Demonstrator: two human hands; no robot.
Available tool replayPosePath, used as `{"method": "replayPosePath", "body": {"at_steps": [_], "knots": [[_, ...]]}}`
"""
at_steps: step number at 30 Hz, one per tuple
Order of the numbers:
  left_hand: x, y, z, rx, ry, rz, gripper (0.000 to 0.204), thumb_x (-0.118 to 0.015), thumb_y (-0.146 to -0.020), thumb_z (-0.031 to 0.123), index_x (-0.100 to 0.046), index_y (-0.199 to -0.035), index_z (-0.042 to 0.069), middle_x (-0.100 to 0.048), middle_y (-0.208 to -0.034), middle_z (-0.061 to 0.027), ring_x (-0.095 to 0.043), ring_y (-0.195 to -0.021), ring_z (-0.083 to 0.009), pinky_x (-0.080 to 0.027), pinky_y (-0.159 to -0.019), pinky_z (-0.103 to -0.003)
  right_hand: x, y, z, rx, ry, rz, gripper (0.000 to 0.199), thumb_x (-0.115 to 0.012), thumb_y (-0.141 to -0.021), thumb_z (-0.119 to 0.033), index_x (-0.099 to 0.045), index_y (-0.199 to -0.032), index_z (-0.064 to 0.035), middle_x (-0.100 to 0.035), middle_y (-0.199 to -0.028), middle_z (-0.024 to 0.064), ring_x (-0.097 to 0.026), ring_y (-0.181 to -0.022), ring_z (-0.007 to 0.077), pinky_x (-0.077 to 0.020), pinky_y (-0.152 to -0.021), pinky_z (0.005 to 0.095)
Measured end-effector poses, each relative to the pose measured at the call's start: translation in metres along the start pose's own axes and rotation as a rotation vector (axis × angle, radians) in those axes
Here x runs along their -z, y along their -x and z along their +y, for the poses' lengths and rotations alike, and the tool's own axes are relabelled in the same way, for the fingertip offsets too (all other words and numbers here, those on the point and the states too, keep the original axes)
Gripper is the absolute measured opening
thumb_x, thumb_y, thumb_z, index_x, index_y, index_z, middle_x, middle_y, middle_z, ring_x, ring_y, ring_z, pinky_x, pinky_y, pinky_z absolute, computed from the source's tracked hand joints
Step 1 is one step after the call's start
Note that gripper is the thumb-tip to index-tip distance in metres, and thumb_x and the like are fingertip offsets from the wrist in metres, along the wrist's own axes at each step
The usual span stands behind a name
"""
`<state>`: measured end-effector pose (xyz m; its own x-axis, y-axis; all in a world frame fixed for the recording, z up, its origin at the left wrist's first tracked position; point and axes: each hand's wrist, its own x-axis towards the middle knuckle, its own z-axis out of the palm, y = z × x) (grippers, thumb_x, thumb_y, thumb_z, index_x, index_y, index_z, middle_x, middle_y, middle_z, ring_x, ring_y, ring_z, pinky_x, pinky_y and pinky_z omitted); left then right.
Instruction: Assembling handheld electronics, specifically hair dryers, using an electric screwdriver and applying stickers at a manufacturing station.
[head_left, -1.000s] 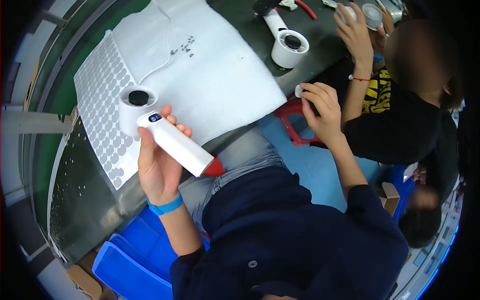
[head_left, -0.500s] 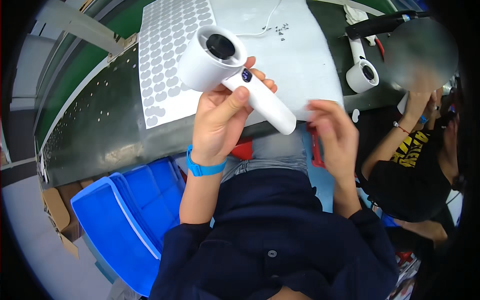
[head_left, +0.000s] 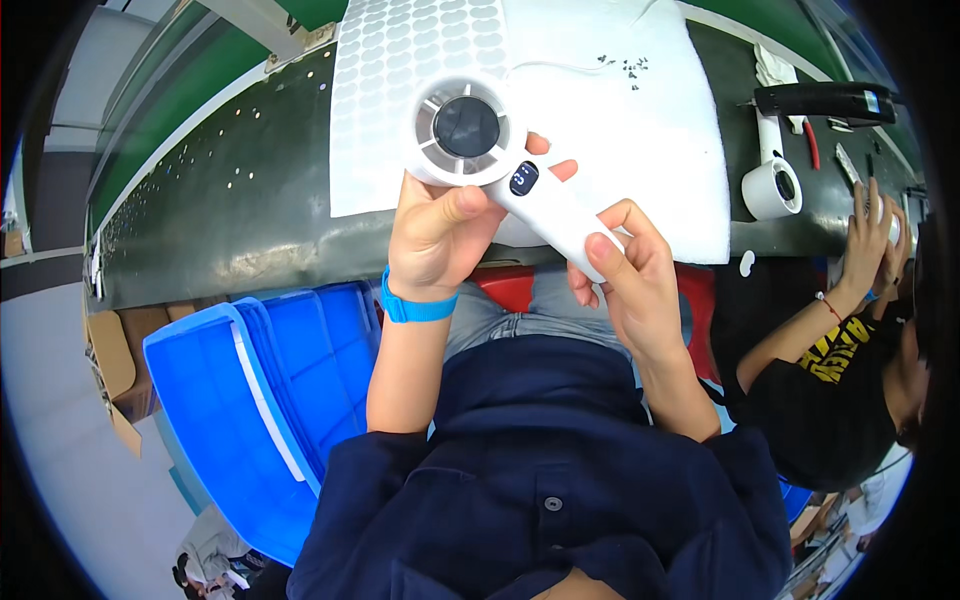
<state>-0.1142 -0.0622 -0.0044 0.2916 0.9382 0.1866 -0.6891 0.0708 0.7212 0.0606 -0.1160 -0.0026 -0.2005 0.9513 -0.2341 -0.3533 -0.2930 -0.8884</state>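
- At the near left, a stack of blue bins (head_left: 200, 370) stands below the edge of the dark workbench (head_left: 200, 255).
- On the bench, a sheet of pale rounded stickers (head_left: 400, 62) lies beyond the person's left hand (head_left: 438, 238).
- That hand, with a blue wristband (head_left: 418, 308) below it, is cupped around the fan's neck: the thumb is on the near side, and fingertips show past the far side.
- The white handheld fan (head_left: 538, 206) is held over the bench's near edge, round head to the far left, handle sloping to the near right, lit display facing up.
- The right hand (head_left: 640, 278) is closed around the handle's end, thumb on top, fingers curled beneath.
- The step in hand looks like a two-handed check of the fan; the next move seems to call for one hand bearing its weight while the other shifts.
- Right of the sheet lies white foam (head_left: 650, 170) with small dark pieces (head_left: 636, 68).
- Farther right, a second white fan (head_left: 757, 194) rests near a co-worker's hands (head_left: 866, 240).
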Motion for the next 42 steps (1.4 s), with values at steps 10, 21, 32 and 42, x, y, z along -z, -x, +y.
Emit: {"method": "replayPosePath", "body": {"at_steps": [10, 21, 32, 42], "knots": [[0.003, -0.006, -0.01, -0.015, 0.22, -0.057, 0.059, -0.074, -0.075, 0.027, -0.047, -0.121, 0.0, -0.058, -0.11, -0.0158, -0.055, -0.108, -0.0305, -0.044, -0.094, -0.058, 0.007, -0.001, -0.002, -0.088, -0.024, -0.296, 0.039, -0.053, -0.092, -0.029, -0.046, -0.111, 0.0045, -0.058, -0.069, 0.0104, -0.053, -0.054, 0.0121, -0.0397, -0.048, 0.0219], [-0.005, -0.005, -0.009, 0.018, 0.046, -0.067, 0.063, -0.074, -0.074, 0.034, -0.049, -0.116, -0.004, -0.062, -0.098, -0.0172, -0.063, -0.094, -0.0284, -0.053, -0.085, -0.048, -0.016, 0.02, 0.002, -0.093, -0.199, -0.292, 0.048, -0.049, -0.092, -0.035, -0.048, -0.112, 0.0093, -0.057, -0.071, 0.0131, -0.049, -0.053, 0.0119, -0.0372, -0.047, 0.0211], [-0.036, 0.001, 0.003, -0.136, -0.375, 0.18, 0.104, -0.068, -0.066, -0.011, -0.001, -0.142, 0.012, -0.049, -0.115, -0.0181, -0.061, -0.094, -0.0305, -0.056, -0.078, -0.045, 0.004, -0.001, 0.001, -0.178, -0.431, -0.468, 0.049, -0.035, -0.097, -0.036, -0.047, -0.108, 0.0101, -0.052, -0.064, 0.0094, -0.044, -0.044, 0.0111, -0.0378, -0.042, 0.0211], [-0.041, 0.005, -0.002, -0.252, -0.542, 0.268, 0.091, -0.077, -0.061, -0.001, -0.021, -0.132, 0.009, -0.043, -0.119, -0.0124, -0.049, -0.11, -0.0212, -0.049, -0.087, -0.035, 0.001, 0.006, 0.003, -0.227, -0.596, -0.423, 0.049, -0.036, -0.097, -0.038, -0.048, -0.104, 0.0088, -0.051, -0.061, 0.0091, -0.041, -0.043, 0.0107, -0.0331, -0.041, 0.0224]]}}
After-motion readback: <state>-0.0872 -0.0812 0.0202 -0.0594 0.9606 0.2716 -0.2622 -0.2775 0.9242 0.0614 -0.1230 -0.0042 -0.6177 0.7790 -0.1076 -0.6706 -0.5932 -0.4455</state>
